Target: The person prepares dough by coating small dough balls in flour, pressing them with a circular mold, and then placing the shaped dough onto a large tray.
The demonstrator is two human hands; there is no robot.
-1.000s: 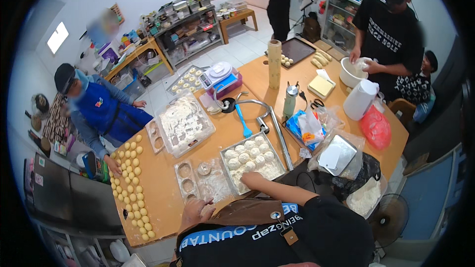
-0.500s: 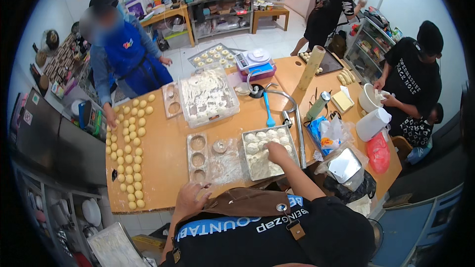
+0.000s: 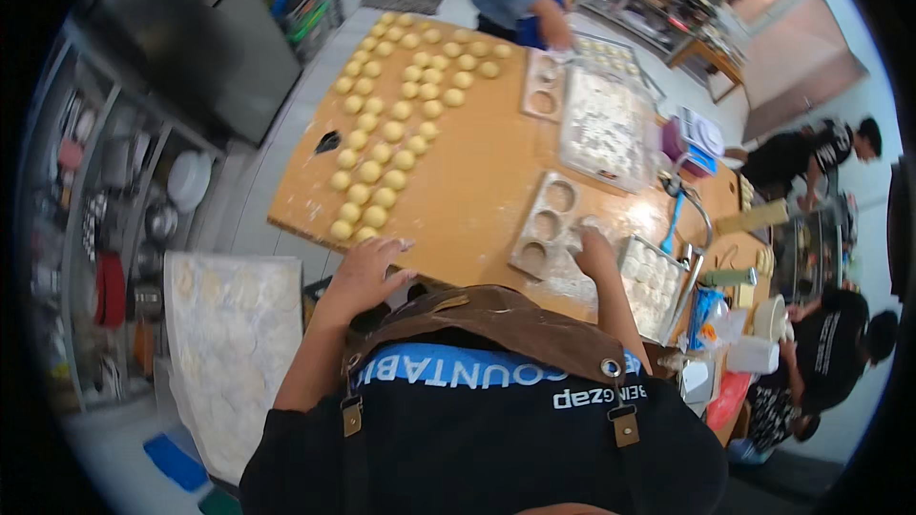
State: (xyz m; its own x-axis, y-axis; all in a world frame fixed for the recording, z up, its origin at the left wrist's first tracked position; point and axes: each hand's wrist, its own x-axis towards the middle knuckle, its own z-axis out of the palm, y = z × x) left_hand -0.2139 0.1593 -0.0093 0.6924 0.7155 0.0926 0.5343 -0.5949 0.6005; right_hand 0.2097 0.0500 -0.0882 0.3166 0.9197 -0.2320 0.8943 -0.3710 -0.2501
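Note:
At the table's front edge my left hand [image 3: 365, 272] is open with its fingers spread, close to the nearest of several pale yellow dough balls [image 3: 384, 197] set out in rows. My right hand [image 3: 594, 254] reaches down over a floury patch, its blurred fingers curled at a small round whitish thing [image 3: 595, 226]. What they hold is hard to make out. Left of that hand lies a pale mould board [image 3: 531, 238] with three round hollows. On its right, a square metal tray [image 3: 664, 335] carries flour-coated dough balls [image 3: 649, 269].
Beyond stands a clear plastic tub [image 3: 615, 175] of flour beside a second mould board [image 3: 542, 101]. A co-worker's hand [image 3: 553, 27] is near it. A large flour-dusted tray [image 3: 239, 353] sits low at my left. A curved metal pipe [image 3: 704, 229] borders the metal tray.
The view has swung to the left. My right hand has left the metal tray and moved to the floury patch beside the mould board. My left hand is now nearer the yellow dough balls.

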